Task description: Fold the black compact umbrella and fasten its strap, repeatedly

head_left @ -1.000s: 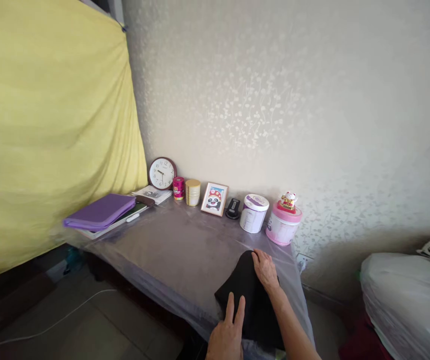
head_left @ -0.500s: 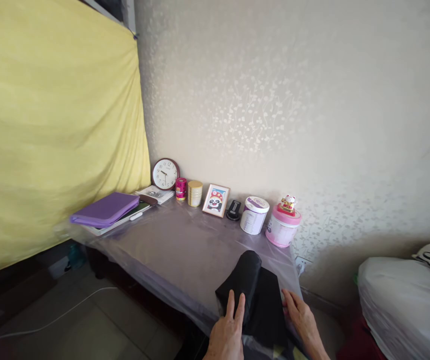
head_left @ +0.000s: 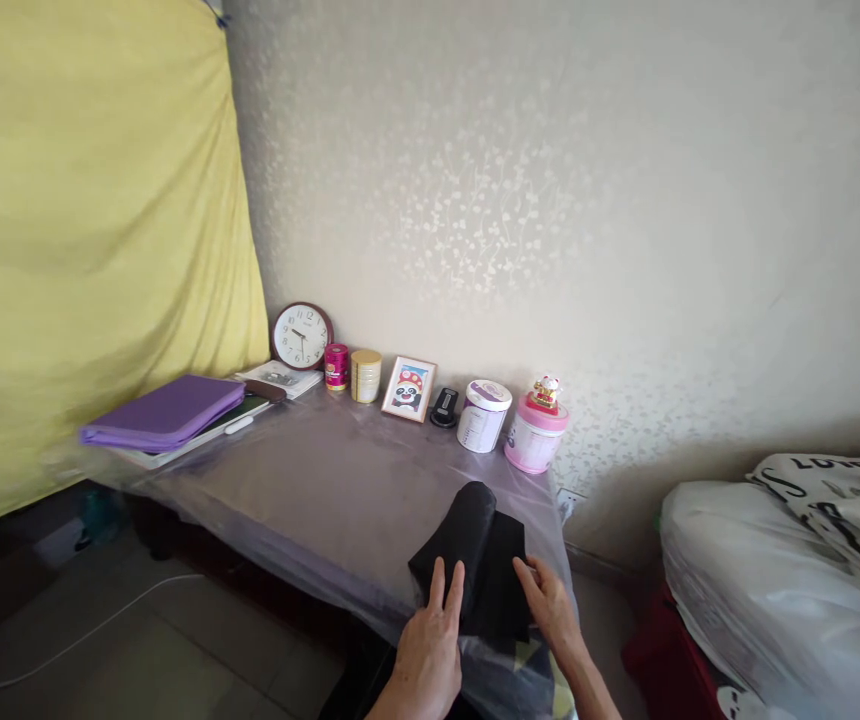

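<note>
With spread fingers your left hand (head_left: 430, 645) seems to steady the folded black fabric (head_left: 479, 525), while your right hand (head_left: 552, 608), pinching or not I cannot tell, has shifted from its far end to its right edge, on the worktop (head_left: 310, 480).

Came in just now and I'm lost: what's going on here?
Someone is handling a black cloth that lies partly folded over near the right end of the table. The left hand has two fingers spread on it; the right hand is at its right edge. Toward the wall stand a clock, a picture frame and two tubs.
</note>
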The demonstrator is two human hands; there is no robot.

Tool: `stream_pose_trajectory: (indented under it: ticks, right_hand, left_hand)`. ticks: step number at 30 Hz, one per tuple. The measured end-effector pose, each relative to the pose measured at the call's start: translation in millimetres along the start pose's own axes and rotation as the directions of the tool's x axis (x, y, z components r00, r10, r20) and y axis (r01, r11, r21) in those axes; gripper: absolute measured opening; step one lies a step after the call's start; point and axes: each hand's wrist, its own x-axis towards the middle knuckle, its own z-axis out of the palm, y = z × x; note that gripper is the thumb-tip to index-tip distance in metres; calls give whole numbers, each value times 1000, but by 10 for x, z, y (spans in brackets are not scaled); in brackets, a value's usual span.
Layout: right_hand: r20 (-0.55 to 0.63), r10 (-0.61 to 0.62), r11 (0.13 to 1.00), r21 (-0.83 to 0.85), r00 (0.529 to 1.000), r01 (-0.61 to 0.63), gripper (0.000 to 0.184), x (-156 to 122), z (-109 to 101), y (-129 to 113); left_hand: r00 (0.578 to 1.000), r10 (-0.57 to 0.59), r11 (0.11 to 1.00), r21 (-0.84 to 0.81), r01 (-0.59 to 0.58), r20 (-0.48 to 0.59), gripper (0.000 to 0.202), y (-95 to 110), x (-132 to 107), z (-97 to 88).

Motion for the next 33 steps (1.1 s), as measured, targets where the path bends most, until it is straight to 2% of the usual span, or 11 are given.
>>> stream_pose_trajectory:
  ticks: [4,9,15,20,24,27,33]
  right_hand:
    - [-17,-57,995,78,998,59,50,39,13,-58]
    - [-21,-123,965,232,992,124,52,52,16,-325]
    - [13,-168,935,319,986,155,52,118,253,-625]
    - [29,-190,936,307,981,172,49,209,499,-683]
    - [44,-220,954,216,974,206,42,274,641,-684]
    - [83,-226,969,118,971,216,38,308,708,-691]
    - [162,-232,971,-19,959,238,30,329,737,-744]
  left_hand:
    - [1000,-10,1000,-9,10,26,91,9,-3,-9]
    - [999,-24,1000,-14,25,39,91,25,-3,-36]
    - [999,-17,1000,-17,17,34,87,18,10,-29]
    - [1000,-20,999,-30,21,24,84,11,19,-12]
    - [999,-21,999,-43,22,30,69,-14,34,14]
    - [999,-33,999,-27,33,10,63,-48,46,47]
    - [999,-23,999,-30,22,-35,64,-92,50,100]
